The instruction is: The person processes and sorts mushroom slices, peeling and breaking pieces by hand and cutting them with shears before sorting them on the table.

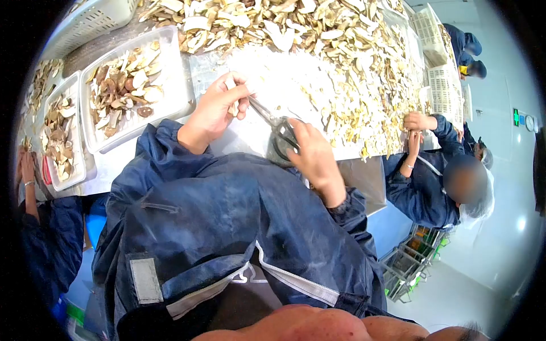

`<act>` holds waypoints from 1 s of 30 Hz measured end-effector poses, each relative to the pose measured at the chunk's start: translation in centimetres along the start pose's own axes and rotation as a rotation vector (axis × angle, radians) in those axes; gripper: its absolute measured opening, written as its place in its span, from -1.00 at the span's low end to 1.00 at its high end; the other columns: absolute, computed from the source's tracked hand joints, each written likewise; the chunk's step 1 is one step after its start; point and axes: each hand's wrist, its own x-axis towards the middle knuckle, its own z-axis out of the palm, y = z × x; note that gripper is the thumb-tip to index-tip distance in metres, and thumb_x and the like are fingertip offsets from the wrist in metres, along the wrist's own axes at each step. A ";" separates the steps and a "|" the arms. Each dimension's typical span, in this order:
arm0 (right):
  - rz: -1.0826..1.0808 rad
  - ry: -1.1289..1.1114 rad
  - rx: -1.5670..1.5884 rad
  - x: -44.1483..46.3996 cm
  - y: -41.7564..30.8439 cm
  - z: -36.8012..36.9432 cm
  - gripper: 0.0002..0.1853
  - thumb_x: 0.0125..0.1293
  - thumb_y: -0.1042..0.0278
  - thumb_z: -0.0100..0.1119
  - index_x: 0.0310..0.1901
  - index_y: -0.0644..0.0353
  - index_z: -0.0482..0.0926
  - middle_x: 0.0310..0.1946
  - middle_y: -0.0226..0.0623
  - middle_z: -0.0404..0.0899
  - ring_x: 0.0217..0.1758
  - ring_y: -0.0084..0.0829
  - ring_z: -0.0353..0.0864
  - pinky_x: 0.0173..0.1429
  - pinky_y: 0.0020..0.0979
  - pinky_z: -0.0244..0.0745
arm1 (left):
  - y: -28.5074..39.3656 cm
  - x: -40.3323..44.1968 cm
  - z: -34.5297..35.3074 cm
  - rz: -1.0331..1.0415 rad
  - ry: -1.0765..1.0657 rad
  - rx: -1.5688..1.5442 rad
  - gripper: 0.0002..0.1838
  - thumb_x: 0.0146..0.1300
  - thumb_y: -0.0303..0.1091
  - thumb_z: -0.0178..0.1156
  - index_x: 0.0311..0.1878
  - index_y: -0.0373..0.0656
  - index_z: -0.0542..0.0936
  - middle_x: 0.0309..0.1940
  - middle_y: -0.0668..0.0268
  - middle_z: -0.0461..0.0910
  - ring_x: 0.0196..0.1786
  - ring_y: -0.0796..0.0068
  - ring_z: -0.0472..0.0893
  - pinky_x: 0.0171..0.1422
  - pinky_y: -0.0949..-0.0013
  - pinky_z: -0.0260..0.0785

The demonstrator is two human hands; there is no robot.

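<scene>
My left hand [219, 105] is above the table edge, fingers pinched round a small pale mushroom piece [231, 83], partly hidden by the fingers. My right hand [315, 156] grips a pair of scissors [280, 126] by the dark handles. The blades point up and left, with their tips close to my left fingertips. Whether the tips touch the mushroom piece I cannot tell. Beyond both hands lies a broad heap of sliced mushrooms [335, 51], with smaller bits spread to the right.
To the left stand a clear plastic tray [185, 79] and a narrower tray [82, 145], both holding brown mushroom pieces. White baskets [441, 94] line the far right side. A co-worker [426, 182] handles pieces at the right; another person's hands [25, 165] show at the far left.
</scene>
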 end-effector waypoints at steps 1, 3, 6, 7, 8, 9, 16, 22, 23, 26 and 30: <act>0.003 0.027 -0.060 0.1 -0.2 1.3 -0.37 0.12 0.46 0.32 0.27 0.19 0.40 -0.19 -0.01 0.59 -0.12 -0.03 0.63 -0.03 -0.15 0.57 | -0.1 -0.1 0.2 0.016 0.007 0.015 -0.82 0.39 -0.39 0.24 -0.03 -0.19 0.50 -0.28 0.25 0.63 -0.48 0.66 0.48 -0.48 0.54 0.36; 0.031 0.028 -0.097 0.6 0.0 2.4 -0.33 0.10 0.49 0.29 0.31 0.17 0.37 -0.23 -0.02 0.58 -0.22 -0.03 0.62 -0.09 -0.14 0.57 | 0.0 -0.2 0.6 0.063 0.023 0.051 -0.78 0.39 -0.39 0.24 0.02 -0.21 0.50 -0.28 0.25 0.63 -0.48 0.67 0.48 -0.48 0.53 0.36; 0.150 -0.060 0.077 1.2 -0.2 1.7 -0.30 0.08 0.48 0.28 0.33 0.18 0.35 -0.29 -0.02 0.59 -0.33 -0.02 0.61 -0.16 -0.16 0.56 | 0.3 -0.2 0.5 0.112 0.061 0.122 -0.72 0.38 -0.39 0.25 0.09 -0.21 0.49 -0.26 0.25 0.63 -0.48 0.68 0.46 -0.48 0.55 0.34; 0.216 -0.093 0.203 1.2 0.0 1.0 -0.31 0.08 0.46 0.29 0.32 0.20 0.36 -0.30 0.01 0.61 -0.34 0.01 0.62 -0.16 -0.15 0.56 | 0.3 -0.2 0.3 0.114 0.066 0.135 -0.72 0.39 -0.38 0.25 0.10 -0.21 0.49 -0.26 0.25 0.63 -0.48 0.68 0.46 -0.49 0.55 0.33; 0.284 -0.129 0.328 1.2 0.3 0.4 -0.32 0.08 0.43 0.29 0.30 0.23 0.38 -0.31 0.04 0.62 -0.35 0.04 0.63 -0.17 -0.14 0.56 | 0.3 -0.1 0.2 0.115 0.072 0.144 -0.71 0.39 -0.37 0.26 0.10 -0.20 0.49 -0.25 0.25 0.64 -0.48 0.68 0.45 -0.49 0.56 0.31; 0.376 -0.187 0.355 1.1 0.8 0.1 -0.31 0.15 0.35 0.38 0.32 0.27 0.35 -0.27 0.00 0.66 -0.32 -0.14 0.69 -0.18 -0.24 0.55 | 0.3 -0.1 0.1 0.115 0.080 0.152 -0.70 0.39 -0.36 0.26 0.11 -0.20 0.49 -0.24 0.25 0.64 -0.48 0.68 0.45 -0.50 0.56 0.30; 0.231 0.060 0.973 -1.3 0.8 2.5 -0.24 0.18 0.06 0.53 0.30 0.26 0.40 -0.14 -0.28 0.61 -0.14 -0.50 0.55 -0.04 -0.42 0.50 | 0.0 -0.3 0.7 0.037 0.104 0.103 -0.71 0.39 -0.29 0.28 0.07 -0.15 0.50 -0.27 0.31 0.63 -0.48 0.70 0.43 -0.52 0.57 0.25; 0.258 -0.023 0.729 0.2 -1.4 1.8 -0.22 0.11 -0.06 0.53 0.23 0.27 0.45 -0.04 -0.08 0.55 -0.13 -0.28 0.60 -0.01 -0.33 0.53 | -0.5 -0.3 0.4 0.004 0.069 0.125 -0.77 0.38 -0.32 0.29 0.02 -0.14 0.53 -0.39 0.43 0.53 -0.52 0.68 0.44 -0.52 0.57 0.25; 0.258 -0.024 0.687 0.6 -1.7 1.6 -0.24 0.12 -0.06 0.52 0.22 0.26 0.46 -0.07 -0.08 0.56 -0.14 -0.28 0.60 -0.03 -0.33 0.53 | -0.6 -0.4 0.5 0.008 0.060 0.129 -0.77 0.38 -0.32 0.29 0.01 -0.15 0.53 -0.40 0.44 0.51 -0.53 0.68 0.44 -0.52 0.57 0.25; 0.284 -0.020 0.650 1.0 -2.3 1.3 -0.32 0.18 -0.04 0.47 0.19 0.26 0.48 -0.21 -0.11 0.59 -0.26 -0.29 0.61 -0.13 -0.33 0.52 | -0.7 -0.4 0.4 0.009 0.046 0.150 -0.79 0.38 -0.33 0.29 -0.01 -0.16 0.54 -0.42 0.45 0.50 -0.53 0.68 0.45 -0.53 0.57 0.25; 0.361 -0.051 0.604 1.1 -3.2 0.4 -0.49 0.31 0.13 0.39 0.15 0.28 0.51 -0.38 -0.24 0.61 -0.32 -0.51 0.54 -0.21 -0.42 0.45 | -0.7 -0.5 0.5 -0.005 0.032 0.168 -0.80 0.38 -0.33 0.29 -0.02 -0.17 0.55 -0.42 0.45 0.49 -0.53 0.69 0.44 -0.54 0.57 0.23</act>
